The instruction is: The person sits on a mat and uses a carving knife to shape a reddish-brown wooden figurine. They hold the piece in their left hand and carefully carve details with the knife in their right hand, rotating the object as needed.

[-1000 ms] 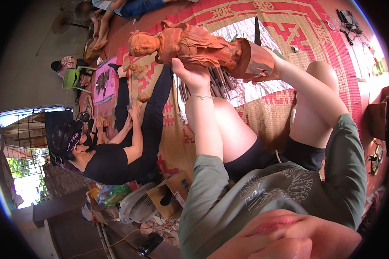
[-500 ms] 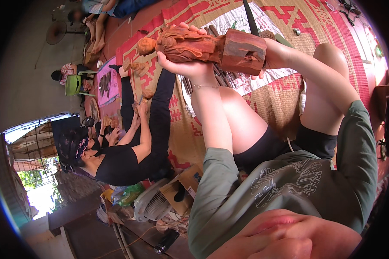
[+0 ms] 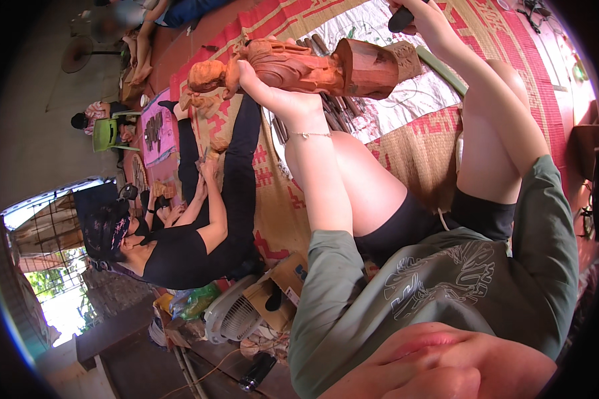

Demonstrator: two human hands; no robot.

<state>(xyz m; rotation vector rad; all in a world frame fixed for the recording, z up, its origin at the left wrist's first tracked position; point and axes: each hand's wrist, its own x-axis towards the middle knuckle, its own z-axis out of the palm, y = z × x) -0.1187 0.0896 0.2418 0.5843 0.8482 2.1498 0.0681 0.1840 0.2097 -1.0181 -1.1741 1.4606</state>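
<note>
My left hand (image 3: 276,95) is wrapped round the upper body of a carved reddish-brown wooden statue (image 3: 299,68), which lies sideways with its head to the left. Its blocky base (image 3: 363,68) points right, toward a rough brown block (image 3: 406,60); whether they touch I cannot tell. Off at the top right, away from the statue, my right hand (image 3: 427,18) is closed on a black, round-ended thing (image 3: 400,20), partly cut off by the frame's edge. Under the statue, several dark rod-like tools (image 3: 343,113) lie on a white sheet (image 3: 412,96).
A long green bar (image 3: 442,70) rests by my right knee. The red-patterned straw mat (image 3: 279,199) spreads beneath. At left another person in black (image 3: 186,256) sits working on a wooden piece. A fan (image 3: 236,312) and cardboard box (image 3: 273,299) stand behind that person.
My right hand has let go of the statue's base, moved up and away, and taken hold of the black thing. The statue, still in my left hand, has shifted a little left.
</note>
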